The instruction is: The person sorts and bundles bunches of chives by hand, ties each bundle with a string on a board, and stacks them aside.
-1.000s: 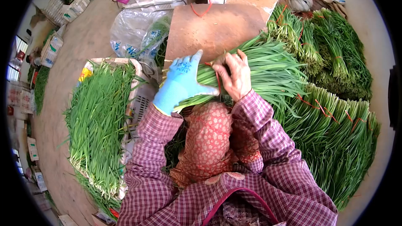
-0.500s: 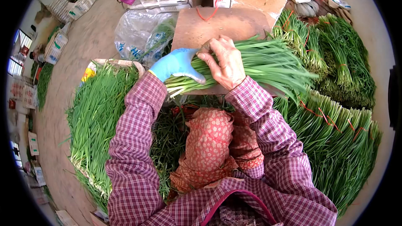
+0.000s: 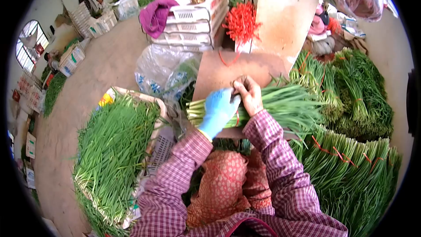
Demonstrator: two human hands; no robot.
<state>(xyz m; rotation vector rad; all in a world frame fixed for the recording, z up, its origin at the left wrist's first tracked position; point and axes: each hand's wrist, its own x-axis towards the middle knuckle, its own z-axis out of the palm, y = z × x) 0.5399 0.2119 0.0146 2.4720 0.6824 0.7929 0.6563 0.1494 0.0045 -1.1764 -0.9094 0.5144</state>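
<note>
A bunch of long green stalks [image 3: 285,103] lies across the brown board [image 3: 219,72], its pale cut ends to the left and leaves to the right. My left hand [image 3: 219,110], in a light blue glove, lies on the bunch near the cut ends, thumb and fingers drawn together. Beside it, my bare right hand [image 3: 248,94] is closed in a pinch over the top of the bunch. What the fingertips pinch is too small to make out. A red tie [image 3: 237,118] shows around the bunch between the hands.
Loose green stalks [image 3: 118,149] fill a crate at the left. Tied bunches [image 3: 351,162] are stacked at the right. Red ties [image 3: 242,23] hang behind the board, beside stacked white crates [image 3: 188,22]. A plastic bag [image 3: 160,70] lies left of the board. People are far back left.
The head view has tilted up, showing more of the room. My hands have come closer together over the bunch, and a red tie now shows around it between them.
</note>
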